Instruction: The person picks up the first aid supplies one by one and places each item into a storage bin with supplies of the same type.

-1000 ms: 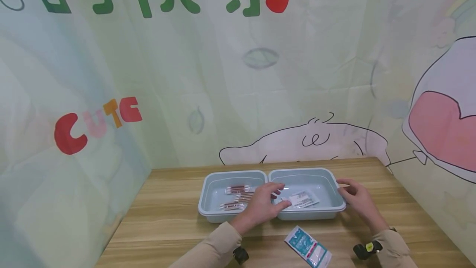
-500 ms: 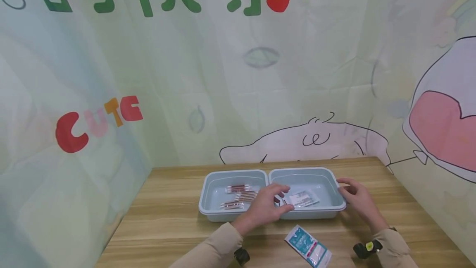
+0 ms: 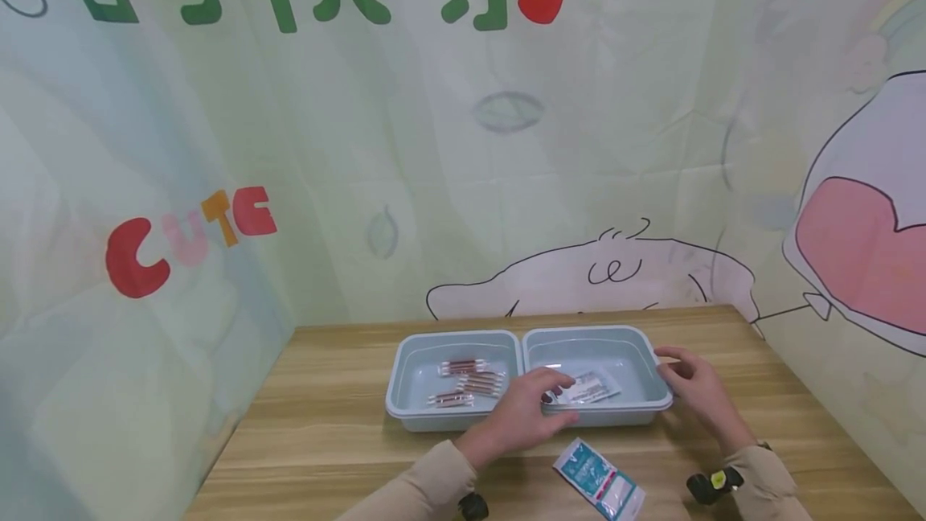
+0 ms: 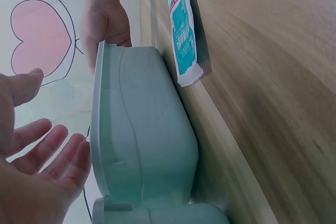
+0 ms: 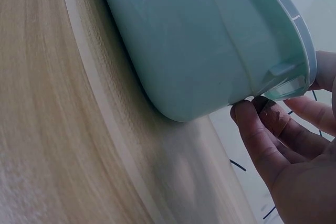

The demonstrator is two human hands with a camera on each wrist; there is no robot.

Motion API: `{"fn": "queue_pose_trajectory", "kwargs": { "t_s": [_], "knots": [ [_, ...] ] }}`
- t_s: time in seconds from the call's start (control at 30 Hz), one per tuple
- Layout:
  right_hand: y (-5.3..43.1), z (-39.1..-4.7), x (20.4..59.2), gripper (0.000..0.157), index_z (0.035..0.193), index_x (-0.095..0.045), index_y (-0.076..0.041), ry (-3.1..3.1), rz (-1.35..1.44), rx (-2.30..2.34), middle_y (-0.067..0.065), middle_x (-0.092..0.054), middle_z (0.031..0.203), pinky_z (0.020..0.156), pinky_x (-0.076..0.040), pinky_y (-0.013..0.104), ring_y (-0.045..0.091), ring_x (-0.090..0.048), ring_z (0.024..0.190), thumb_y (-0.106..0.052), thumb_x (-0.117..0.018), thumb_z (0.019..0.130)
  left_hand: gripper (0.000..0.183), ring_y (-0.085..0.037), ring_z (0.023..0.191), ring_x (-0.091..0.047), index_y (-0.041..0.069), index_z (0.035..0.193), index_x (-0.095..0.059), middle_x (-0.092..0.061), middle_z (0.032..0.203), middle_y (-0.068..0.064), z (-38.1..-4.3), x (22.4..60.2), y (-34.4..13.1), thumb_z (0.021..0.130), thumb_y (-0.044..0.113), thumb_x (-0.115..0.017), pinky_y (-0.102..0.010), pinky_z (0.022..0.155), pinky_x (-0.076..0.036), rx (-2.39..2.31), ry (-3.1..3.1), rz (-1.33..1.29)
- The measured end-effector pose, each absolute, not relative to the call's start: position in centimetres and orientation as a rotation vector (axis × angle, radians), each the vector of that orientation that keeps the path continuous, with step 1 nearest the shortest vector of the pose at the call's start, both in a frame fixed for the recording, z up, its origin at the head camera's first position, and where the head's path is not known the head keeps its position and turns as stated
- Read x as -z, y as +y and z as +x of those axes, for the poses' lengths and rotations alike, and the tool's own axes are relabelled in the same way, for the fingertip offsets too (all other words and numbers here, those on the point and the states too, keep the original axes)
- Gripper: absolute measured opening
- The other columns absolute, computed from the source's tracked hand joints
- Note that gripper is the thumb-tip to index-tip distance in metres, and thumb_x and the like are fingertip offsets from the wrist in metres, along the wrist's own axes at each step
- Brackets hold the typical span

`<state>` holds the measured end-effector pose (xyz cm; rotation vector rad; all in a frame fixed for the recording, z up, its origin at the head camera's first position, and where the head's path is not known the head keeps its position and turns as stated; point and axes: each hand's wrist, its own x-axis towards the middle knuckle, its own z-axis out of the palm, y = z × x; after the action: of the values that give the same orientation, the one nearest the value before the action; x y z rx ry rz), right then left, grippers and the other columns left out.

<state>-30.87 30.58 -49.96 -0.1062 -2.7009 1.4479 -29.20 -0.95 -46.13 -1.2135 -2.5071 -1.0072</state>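
Observation:
Two pale blue plastic bins stand side by side. In the left bin (image 3: 394, 388) lie several small clear packs of brown cotton swabs (image 3: 463, 366). My left hand (image 3: 517, 412) hovers at the front rim of the right bin (image 3: 608, 416), its fingers loosely spread with nothing seen between them in the left wrist view. Beyond its fingertips lie clear packets with white labels (image 3: 589, 387), partly hidden by the hand. My right hand (image 3: 698, 392) holds that bin's right end, a finger over the rim and other fingertips against the outer wall in the right wrist view.
A teal and white packet (image 3: 599, 479) lies on the wooden table (image 3: 333, 376) in front of the right bin. A printed cloth backdrop (image 3: 347, 143) rises behind the table and along its sides.
My left hand has shifted right and slightly toward me, uncovering more of the swab packs in the left bin. My right hand stays at the right bin's end.

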Motion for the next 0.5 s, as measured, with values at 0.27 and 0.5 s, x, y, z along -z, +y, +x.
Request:
{"fn": "queue_pose_trajectory", "kwargs": {
  "t_s": [0.27,0.5],
  "knots": [
    [30.49,-30.91,49.99,0.048,0.139,-0.048,-0.006,-2.698,-0.106,-1.439,0.029,-0.054,0.132,0.091,-0.055,0.047,0.042,-0.055,0.118,-0.035,-0.049,0.101,0.044,-0.015,0.096,-0.065,0.01,0.122,-0.064,-0.067,0.114,-0.005,-28.94,46.3,-0.76,0.086,0.032,-0.075,-0.015,0.079,-0.054,1.021,-2.447,-1.271],
    [30.52,-30.84,49.93,0.048,0.14,-0.047,-0.005,-2.684,-0.096,-1.47,0.03,-0.053,0.132,0.09,-0.056,0.045,0.042,-0.055,0.118,-0.035,-0.049,0.101,0.044,-0.008,0.096,-0.063,0.011,0.124,-0.063,-0.067,0.112,-0.005,-28.32,46.43,-0.48,0.086,0.029,-0.075,-0.011,0.08,-0.052,1.037,-2.468,-1.311]
  ]
}}
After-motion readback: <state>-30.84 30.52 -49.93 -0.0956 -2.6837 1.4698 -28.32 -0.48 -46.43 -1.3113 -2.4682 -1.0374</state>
